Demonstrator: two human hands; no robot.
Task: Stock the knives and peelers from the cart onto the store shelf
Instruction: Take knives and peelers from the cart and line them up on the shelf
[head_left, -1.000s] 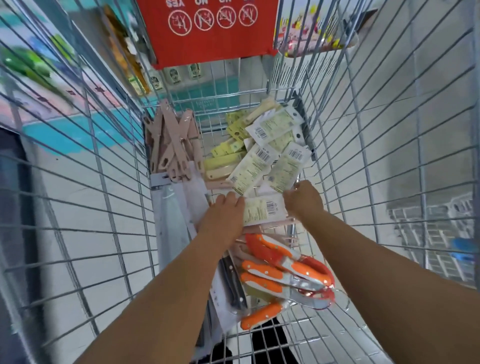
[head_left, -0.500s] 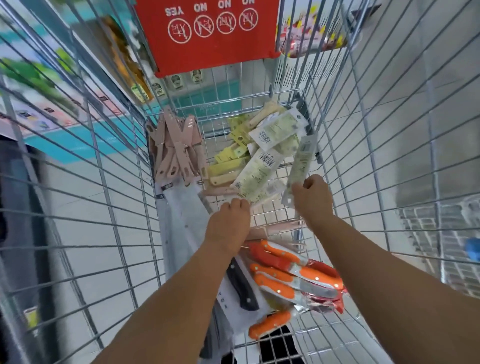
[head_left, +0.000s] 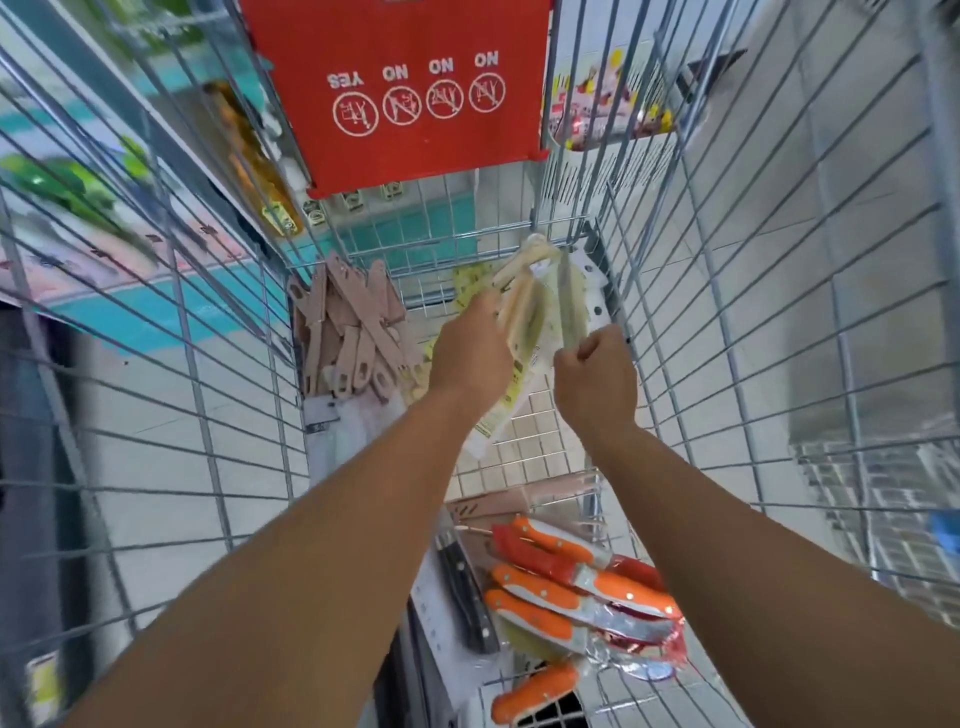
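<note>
Both hands deep in the wire cart (head_left: 727, 291), now raised off its floor. Left hand (head_left: 470, 353) curled around a sheaf of pale yellow packaged peelers (head_left: 524, 317), held upright where a second ago they lay flat and scattered across the mesh. Right hand (head_left: 595, 376) fisted around one more packet (head_left: 571, 306), lifted clear and brought just beside the left-hand bunch (edges blurred, so exact count not readable). Bare mesh floor showing below the hands where the packets had been spread.

Meaning for the task: loose peelers gathered into a carryable bundle, likely the last gathering step before lifting out toward the shelf. Nothing yet on the shelf from this handful.

Left in the cart: pink-handled pieces (head_left: 348, 332) stacked against the far left corner, orange-handled knives (head_left: 576, 597) in wrap near the body, a black-handled knife (head_left: 465, 592) on its card just beside them. Red safety sign (head_left: 410, 88) hanging on the cart's far wall.

Probable next need: merging both handfuls into one grip, then clearing the tall wire sides without snagging a packet.
</note>
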